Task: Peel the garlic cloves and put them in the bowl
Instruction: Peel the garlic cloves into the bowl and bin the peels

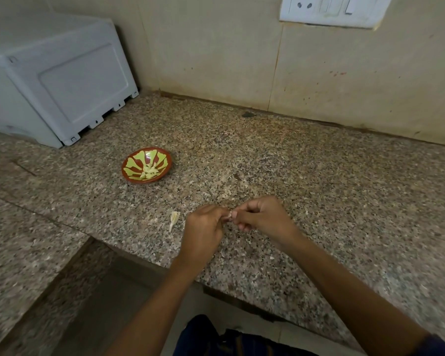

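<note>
The left hand (203,227) and the right hand (261,217) meet above the front part of the worktop (319,176). Their fingers are curled, and between the fingertips they pinch one small garlic clove (232,215); only a pale bit of it shows, so I cannot tell how much skin is on it. It looks like the peeling of this clove is in progress.

Just left of the left hand, a piece of garlic skin (173,220) lies on the worktop, and some small pale flakes are scattered near the hands.

Further back and to the left stands the bowl (129,164), red with yellow-green pattern. A little heap of peeled cloves (149,170) is already inside. So part of the task is done. I see no other unpeeled cloves on the worktop, so perhaps this one is the last.

Nothing stands between the hands and the bowl. A grey appliance (57,80) is at the back left, and a switch plate (334,10) is on the wall.
</note>
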